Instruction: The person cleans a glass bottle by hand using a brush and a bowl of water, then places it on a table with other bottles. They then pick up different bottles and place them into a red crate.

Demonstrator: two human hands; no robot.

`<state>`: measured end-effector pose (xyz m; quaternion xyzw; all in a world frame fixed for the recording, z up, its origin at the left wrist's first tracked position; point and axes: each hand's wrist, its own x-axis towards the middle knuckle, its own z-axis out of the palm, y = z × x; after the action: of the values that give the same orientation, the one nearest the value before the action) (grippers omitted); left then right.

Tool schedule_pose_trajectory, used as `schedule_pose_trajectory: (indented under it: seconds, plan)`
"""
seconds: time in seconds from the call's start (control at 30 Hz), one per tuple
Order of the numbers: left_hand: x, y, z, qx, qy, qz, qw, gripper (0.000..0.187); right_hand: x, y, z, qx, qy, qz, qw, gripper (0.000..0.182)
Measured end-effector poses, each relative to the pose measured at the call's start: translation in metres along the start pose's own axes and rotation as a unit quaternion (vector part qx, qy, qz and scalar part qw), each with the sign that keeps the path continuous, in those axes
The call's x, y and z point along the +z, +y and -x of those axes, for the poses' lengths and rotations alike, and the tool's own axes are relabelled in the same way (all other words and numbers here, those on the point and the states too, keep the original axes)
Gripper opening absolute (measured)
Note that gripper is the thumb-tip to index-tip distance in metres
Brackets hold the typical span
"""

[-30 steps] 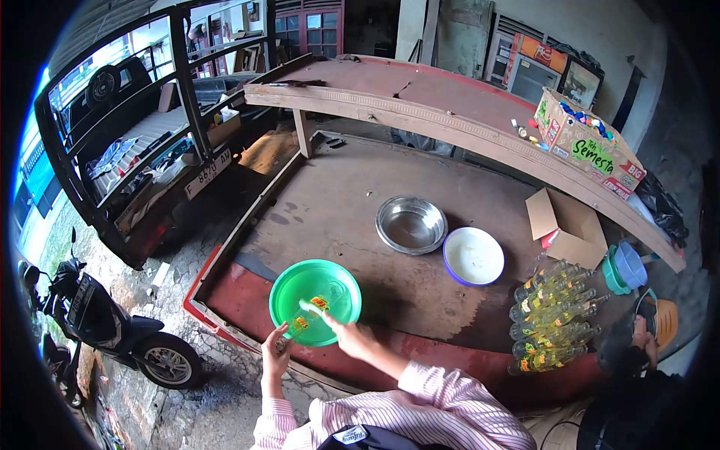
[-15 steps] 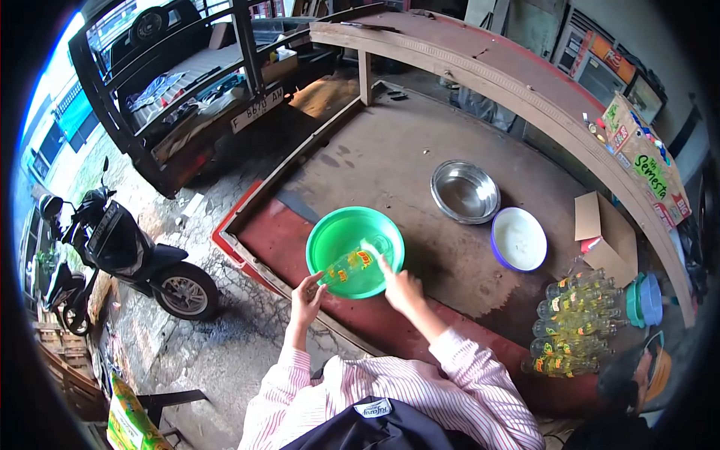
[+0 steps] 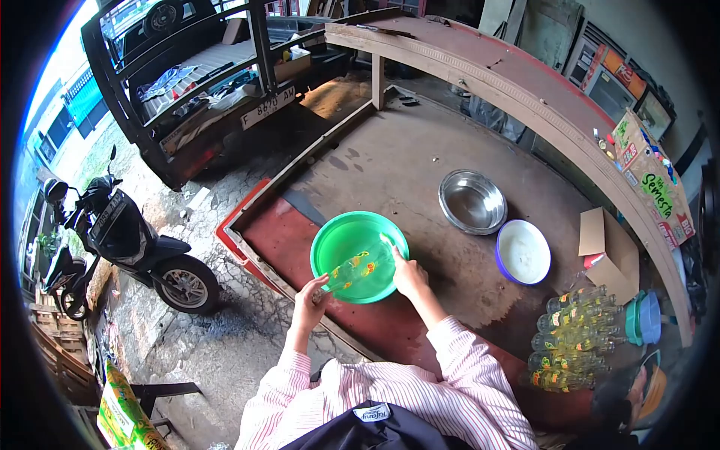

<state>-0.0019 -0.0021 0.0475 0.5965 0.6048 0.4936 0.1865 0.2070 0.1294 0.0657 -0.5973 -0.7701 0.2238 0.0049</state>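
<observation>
A clear glass bottle (image 3: 356, 270) with yellow and orange print lies slantwise over the green basin (image 3: 321, 251), its lower part inside the rim. My left hand (image 3: 309, 304) is closed around the bottle's near left end at the basin's edge. My right hand (image 3: 410, 279) is at the basin's right rim, by the bottle's other end, with its fingers closed. A small pale thing (image 3: 385, 239) shows just beyond those fingers; its kind cannot be made out.
A steel basin (image 3: 472, 201) and a purple-rimmed white bowl (image 3: 523, 253) stand to the right on the wooden platform (image 3: 397, 157). Several printed bottles (image 3: 574, 337) lie stacked near an open cardboard box (image 3: 611, 251). A motorbike (image 3: 124, 232) and a truck (image 3: 202, 97) stand at left.
My right hand has shifted slightly right and up along the basin rim, and the pale thing has moved right with it. My left hand still holds the bottle. The view has shifted slightly.
</observation>
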Motion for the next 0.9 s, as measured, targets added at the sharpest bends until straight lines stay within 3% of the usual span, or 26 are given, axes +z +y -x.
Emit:
schedule_pose_trajectory:
  seconds: [0.03,0.1,0.17,0.23,0.3,0.37,0.47,0.57,0.7,0.8,0.83,0.9]
  plan:
    - [0.000,0.000,0.000,-0.008,-0.005,0.004,1.000,0.037,0.000,-0.004,0.009,-0.002,-0.001,0.000,1.000,0.054]
    - [0.001,0.001,0.001,-0.018,-0.008,0.006,1.000,0.038,0.005,-0.015,0.045,-0.121,-0.007,-0.087,0.989,0.052]
    - [0.006,0.002,0.003,-0.149,0.031,0.216,0.964,0.037,-0.009,-0.034,0.084,-0.156,-0.027,-0.061,0.986,0.050]
    - [0.008,-0.003,0.002,-0.146,0.054,0.202,0.967,0.037,-0.011,-0.034,0.087,-0.148,-0.041,-0.046,0.987,0.050]
    - [0.006,-0.006,0.001,-0.168,-0.006,0.142,0.976,0.036,0.005,-0.016,0.063,-0.093,0.027,-0.001,0.995,0.049]
    - [0.010,-0.008,0.004,-0.188,-0.001,0.206,0.960,0.034,0.016,0.000,0.041,-0.047,0.060,-0.036,0.996,0.050]
    - [0.014,-0.016,0.004,-0.196,0.026,0.254,0.947,0.032,0.012,-0.019,0.070,-0.105,0.051,-0.086,0.989,0.051]
    - [0.014,-0.020,0.004,-0.207,0.031,0.256,0.944,0.032,0.022,-0.026,0.087,-0.122,0.024,-0.048,0.991,0.054]
    - [0.013,-0.009,0.004,-0.213,0.029,0.260,0.941,0.032,0.021,0.001,0.044,-0.053,0.100,-0.072,0.991,0.049]
    - [0.013,-0.014,0.004,-0.198,0.049,0.210,0.956,0.029,0.011,-0.023,0.069,-0.111,0.064,-0.083,0.988,0.053]
    - [0.015,-0.019,0.005,-0.185,0.056,0.196,0.961,0.029,0.035,-0.022,0.076,-0.175,0.119,-0.110,0.971,0.057]
    - [0.015,-0.020,0.005,-0.209,0.053,0.206,0.954,0.028,0.033,-0.031,0.084,-0.130,0.050,-0.034,0.990,0.062]
